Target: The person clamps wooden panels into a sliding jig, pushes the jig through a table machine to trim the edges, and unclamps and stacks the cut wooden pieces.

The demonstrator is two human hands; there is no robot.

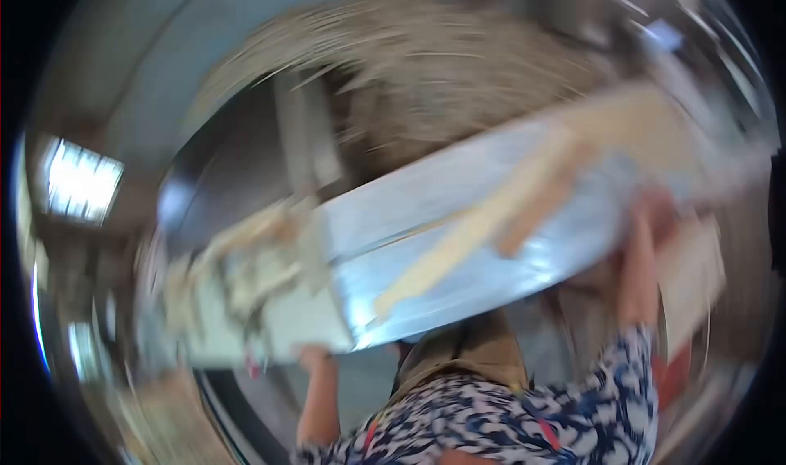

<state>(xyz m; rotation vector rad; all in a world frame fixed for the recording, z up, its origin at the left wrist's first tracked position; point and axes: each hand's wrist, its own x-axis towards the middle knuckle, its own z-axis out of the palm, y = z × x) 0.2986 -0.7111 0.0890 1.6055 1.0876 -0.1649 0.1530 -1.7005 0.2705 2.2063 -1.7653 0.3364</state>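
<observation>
Silvery table [442,178] seemingly supports the mid-frame strip [477,229]; left hand [313,356] and right hand [655,206] blur, their fingers' opening and hold unclear.

- Shirt [458,408]: navy-and-white swirl print.
- Right sleeve [626,367]: short, same print.
- Pink-red strips [548,434], left and right.
- Tan lower garment [501,357], probably trousers; blurred.

Pale strip [475,234] and brown piece [536,211] (blurry) on shiny tabletop [426,191]
</observation>
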